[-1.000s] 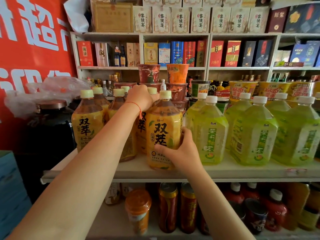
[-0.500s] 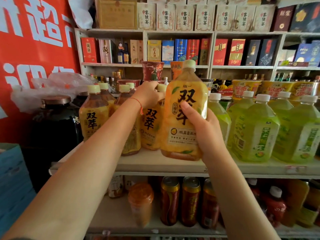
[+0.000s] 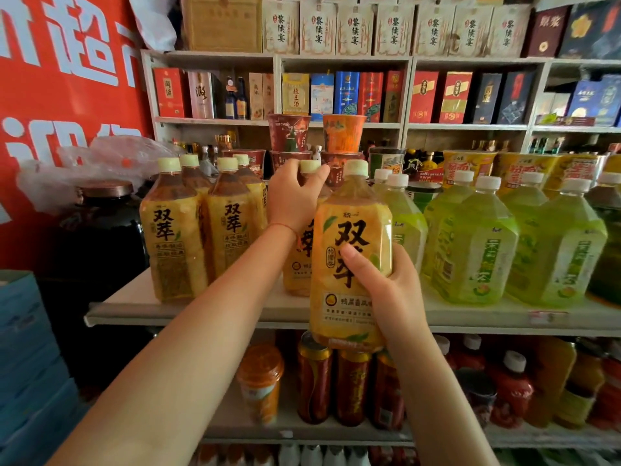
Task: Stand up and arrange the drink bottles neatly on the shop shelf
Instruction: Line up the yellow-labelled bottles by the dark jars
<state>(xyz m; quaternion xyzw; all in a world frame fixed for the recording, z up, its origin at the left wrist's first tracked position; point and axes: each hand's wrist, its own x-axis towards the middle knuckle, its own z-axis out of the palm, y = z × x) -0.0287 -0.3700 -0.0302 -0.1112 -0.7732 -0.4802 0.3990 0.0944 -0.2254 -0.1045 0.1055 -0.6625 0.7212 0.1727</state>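
Held bottle: upright, clear of the shelf, its base below the shelf's front edge.
Right hand: clamped round its lower label.
Left hand: closed on a rear bottle, mostly hidden.
Neighbours: amber bottles left, green bottles right.

— Where does the head view look from?
— From the person's head, facing straight at the shop shelf, slightly downward, with both forearms reaching forward from the bottom edge.
— How near?
— Close: the bottles on the shelf fill the middle, and the wall rack of boxes rises behind.
— Any second view?
— None, just this one wide-angle picture, bending lines at its edges.
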